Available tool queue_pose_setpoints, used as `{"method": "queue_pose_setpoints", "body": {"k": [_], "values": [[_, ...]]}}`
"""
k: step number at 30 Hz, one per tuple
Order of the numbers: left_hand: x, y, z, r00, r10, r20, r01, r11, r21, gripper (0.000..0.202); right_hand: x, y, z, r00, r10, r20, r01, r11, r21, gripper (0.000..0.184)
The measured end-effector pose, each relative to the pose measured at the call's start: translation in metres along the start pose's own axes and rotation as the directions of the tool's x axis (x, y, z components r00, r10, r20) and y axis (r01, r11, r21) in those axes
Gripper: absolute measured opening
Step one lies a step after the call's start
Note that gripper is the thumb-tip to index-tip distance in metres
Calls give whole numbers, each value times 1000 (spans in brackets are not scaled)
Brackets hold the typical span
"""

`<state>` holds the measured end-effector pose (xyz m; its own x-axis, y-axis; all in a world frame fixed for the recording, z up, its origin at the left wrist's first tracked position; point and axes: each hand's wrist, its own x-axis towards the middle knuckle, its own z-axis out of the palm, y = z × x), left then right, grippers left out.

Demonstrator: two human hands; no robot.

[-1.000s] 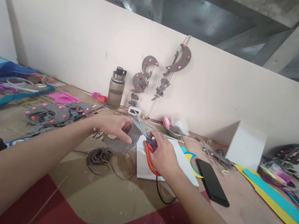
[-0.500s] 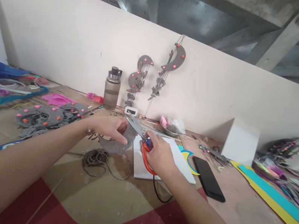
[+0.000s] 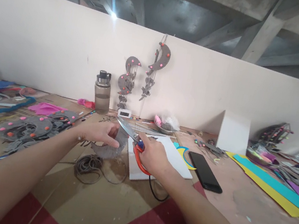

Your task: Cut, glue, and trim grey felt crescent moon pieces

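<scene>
1. From where I stand, the right hand (image 3: pixel 153 155) has its fingers wrapped around the orange handles of the scissors (image 3: pixel 134 138), the blades pointing up and away from the person, probably so the tips can be watched.
2. The left hand (image 3: pixel 102 133) arches over the grey felt piece (image 3: pixel 107 151), thumb stretched toward the blades; it looks placed to steady the felt, but I cannot tell whether the fingers actually pinch it.
3. That felt sits just left of the white pad (image 3: pixel 177 160), which lies flat on the tabletop (image 3: pixel 85 204), partly beneath the right hand.
4. The coil of grey cord (image 3: pixel 87 164) rests nearer the person, loosely looped, likely left there for easy reach.
5. Beaded grey crescents (image 3: pixel 40 128) are heaped to the left, apart from the hands, perhaps to leave elbow room.
6. The hanging crescents (image 3: pixel 164 58) dangle against the white partition (image 3: pixel 206 83), which seems to let their strings drop freely.
7. The black phone (image 3: pixel 205 172) lies right of the pad, out of the scissors' way.
</scene>
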<state>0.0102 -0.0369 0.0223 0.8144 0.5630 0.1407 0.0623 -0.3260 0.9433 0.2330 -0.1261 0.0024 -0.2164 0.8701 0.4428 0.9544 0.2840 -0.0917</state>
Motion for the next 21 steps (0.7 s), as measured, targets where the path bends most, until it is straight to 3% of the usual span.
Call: {"method": "queue_pose_setpoints", "body": {"k": [3,5,7,9,10,12,15,18,21], "values": [[2,-7,-7,996,-70,51,70,998,-4,30,2,0,-1,997,42,-59,-27,972,234,23],[3,-17,-14,996,-54,-66,51,998,-47,23,2,-6,-4,992,100,-82,-48,875,482,17],[3,-27,-20,974,-35,-223,8,993,-121,20,0,-17,-10,986,163,-16,-97,660,745,25],[3,-36,-24,951,-37,-307,-42,968,-247,19,-4,-32,-14,973,181,145,-199,336,921,34],[4,-40,-26,939,-36,-342,-80,945,-318,19,-7,-40,-14,963,162,214,-244,199,949,36],[6,-47,-26,896,-64,-439,-156,882,-446,13,-14,-53,-10,942,114,315,-320,26,947,39],[8,-54,-25,857,-137,-496,-205,792,-574,4,-24,-65,10,911,116,397,-391,-68,918,43],[6,-58,-23,885,-219,-411,-134,725,-675,17,-31,-69,30,899,171,404,-388,-121,914,44],[3,-59,-21,912,-205,-356,-131,675,-726,34,-37,-70,37,910,191,369,-331,-201,922,42]]}}
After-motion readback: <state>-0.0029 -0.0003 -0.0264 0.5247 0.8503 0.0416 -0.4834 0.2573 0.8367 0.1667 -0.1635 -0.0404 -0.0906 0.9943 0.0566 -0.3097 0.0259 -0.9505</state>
